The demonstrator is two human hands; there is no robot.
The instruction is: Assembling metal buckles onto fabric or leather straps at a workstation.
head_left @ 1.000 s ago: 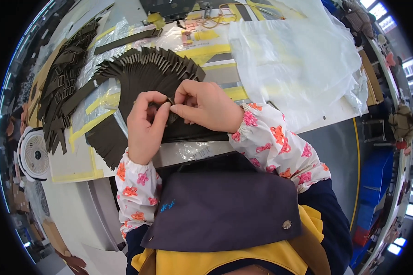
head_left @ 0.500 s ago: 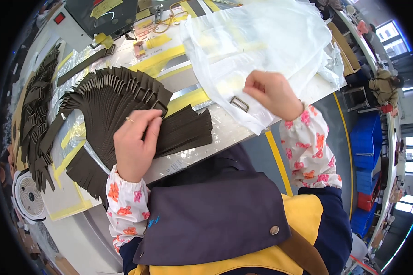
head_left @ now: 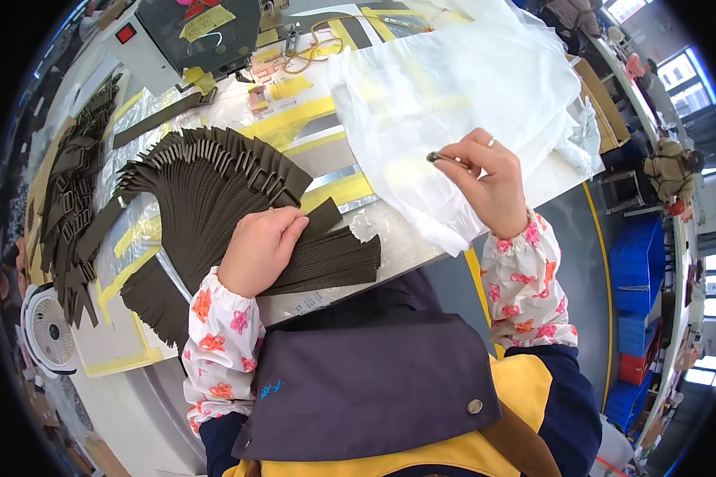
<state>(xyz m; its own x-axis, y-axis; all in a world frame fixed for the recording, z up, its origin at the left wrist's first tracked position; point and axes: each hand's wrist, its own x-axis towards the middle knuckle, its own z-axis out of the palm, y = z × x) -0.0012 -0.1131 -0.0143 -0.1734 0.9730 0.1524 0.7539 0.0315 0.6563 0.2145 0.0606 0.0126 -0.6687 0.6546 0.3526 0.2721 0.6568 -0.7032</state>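
Note:
A dark rectangular metal buckle (head_left: 434,157) is pinched between thumb and fingers of my right hand (head_left: 489,179), raised over the white plastic sheet (head_left: 422,111). My left hand (head_left: 264,248) is closed on a dark olive webbing strap (head_left: 324,218), whose short end sticks out past the fingers. Beneath that hand lies a fanned stack of the same straps (head_left: 203,187). Several of them carry buckles along the fan's far edge, and their loose ends spread to the right (head_left: 334,258).
At the back left stands a grey machine (head_left: 203,40). A heap of buckled straps (head_left: 71,191) lies along the table's left side, near a white fan (head_left: 49,330). Yellow tape (head_left: 290,123) crosses the white table. Blue bins (head_left: 638,262) stand on the right.
My right hand has picked the buckle up off the white plastic and lifted it. My left hand has shifted slightly right and now holds a strap end apart from the stack.

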